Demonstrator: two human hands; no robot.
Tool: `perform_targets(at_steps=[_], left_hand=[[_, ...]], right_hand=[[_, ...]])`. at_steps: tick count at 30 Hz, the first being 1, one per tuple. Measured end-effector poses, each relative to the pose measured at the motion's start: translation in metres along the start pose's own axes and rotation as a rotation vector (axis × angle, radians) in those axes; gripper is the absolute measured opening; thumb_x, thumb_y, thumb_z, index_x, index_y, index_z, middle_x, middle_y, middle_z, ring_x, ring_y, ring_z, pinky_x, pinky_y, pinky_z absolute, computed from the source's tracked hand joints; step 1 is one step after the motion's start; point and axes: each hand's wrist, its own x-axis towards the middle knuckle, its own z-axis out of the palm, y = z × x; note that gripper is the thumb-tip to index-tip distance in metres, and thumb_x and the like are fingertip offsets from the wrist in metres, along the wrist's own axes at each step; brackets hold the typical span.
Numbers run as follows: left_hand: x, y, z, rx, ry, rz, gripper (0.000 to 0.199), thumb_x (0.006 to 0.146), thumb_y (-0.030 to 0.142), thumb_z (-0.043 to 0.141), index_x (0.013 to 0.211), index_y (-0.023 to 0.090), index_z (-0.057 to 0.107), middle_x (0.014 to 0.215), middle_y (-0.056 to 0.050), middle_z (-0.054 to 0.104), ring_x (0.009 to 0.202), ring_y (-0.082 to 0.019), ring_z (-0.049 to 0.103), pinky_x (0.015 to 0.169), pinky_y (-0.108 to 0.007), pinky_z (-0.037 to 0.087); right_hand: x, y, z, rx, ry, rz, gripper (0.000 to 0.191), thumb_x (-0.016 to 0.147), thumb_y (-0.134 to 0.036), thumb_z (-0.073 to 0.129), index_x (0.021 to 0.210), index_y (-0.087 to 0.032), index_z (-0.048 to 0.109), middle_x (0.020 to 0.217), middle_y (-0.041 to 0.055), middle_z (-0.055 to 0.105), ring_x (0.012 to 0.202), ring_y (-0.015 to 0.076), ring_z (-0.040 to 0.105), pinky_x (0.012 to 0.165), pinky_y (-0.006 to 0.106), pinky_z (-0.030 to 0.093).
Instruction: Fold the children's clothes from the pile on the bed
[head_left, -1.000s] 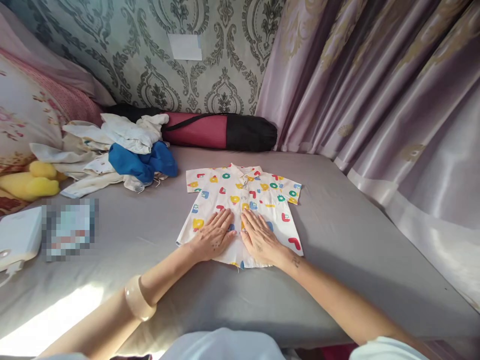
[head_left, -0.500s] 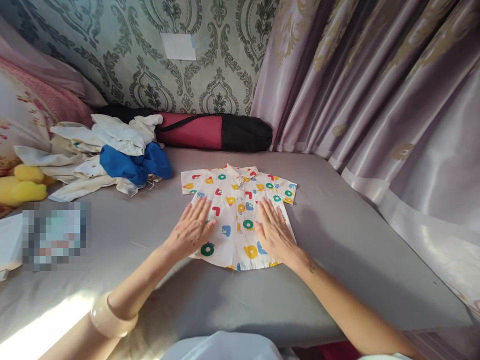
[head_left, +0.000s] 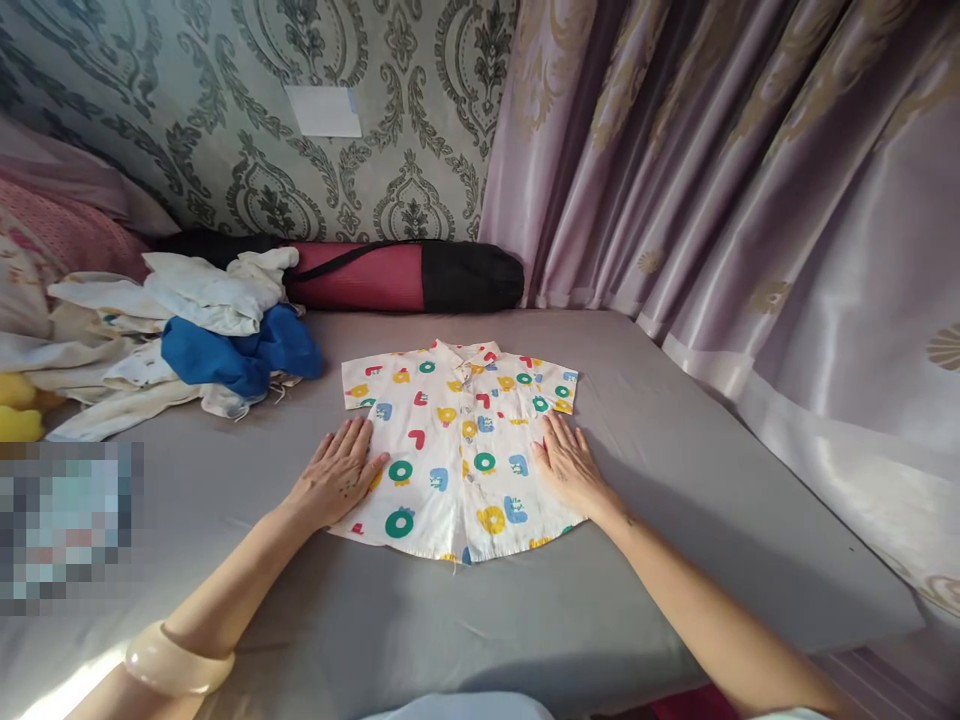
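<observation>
A small white short-sleeved shirt with red, yellow, green and blue prints lies spread flat on the grey sheet, collar away from me and buttons up. My left hand rests flat on its left side edge, fingers stretched out and pointing away. On the opposite side edge, below the right sleeve, my right hand lies flat in the same way. Neither hand grips the cloth. A pale bangle circles my left forearm.
At the left is a heap of white clothes with a blue garment on it. A red and black long bag lies along the wall. Purple curtains hang at the right. Something yellow and a blurred-out patch are at the left edge.
My hands have moved apart, from the shirt's front out to its two side edges. The shirt's lower part looks spread wider. The view has shifted slightly.
</observation>
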Motion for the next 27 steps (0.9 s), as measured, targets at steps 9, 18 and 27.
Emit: perform_targets(at_steps=[9, 18, 27], left_hand=[[0.05, 0.023, -0.046, -0.09, 0.249, 0.049, 0.054, 0.095, 0.046, 0.032, 0.137, 0.015, 0.046, 0.141, -0.019, 0.05, 0.129, -0.033, 0.048, 0.106, -0.052, 0.037], [0.162, 0.202, -0.049, -0.421, 0.072, 0.434, 0.031, 0.093, 0.023, 0.043, 0.112, 0.017, 0.066, 0.11, -0.011, 0.07, 0.101, -0.021, 0.065, 0.092, -0.031, 0.048], [0.202, 0.308, -0.036, -0.341, -0.04, 0.334, 0.033, 0.091, 0.039, 0.052, 0.111, 0.016, 0.067, 0.122, -0.013, 0.064, 0.115, -0.024, 0.059, 0.095, -0.03, 0.046]], right_hand=[[-0.009, 0.017, -0.037, 0.324, 0.04, 0.284, 0.038, 0.095, -0.038, 0.037, 0.121, -0.019, 0.059, 0.12, 0.0095, 0.066, 0.109, 0.0211, 0.062, 0.085, 0.029, 0.045], [-0.024, 0.009, -0.046, 0.18, -0.121, 0.366, 0.023, 0.095, -0.04, 0.045, 0.09, -0.023, 0.061, 0.093, 0.0058, 0.071, 0.088, 0.0216, 0.066, 0.063, 0.027, 0.032], [-0.046, 0.006, -0.052, 0.05, -0.16, 0.335, 0.038, 0.097, -0.046, 0.042, 0.084, -0.019, 0.065, 0.091, 0.0119, 0.072, 0.091, 0.0284, 0.068, 0.067, 0.031, 0.036]])
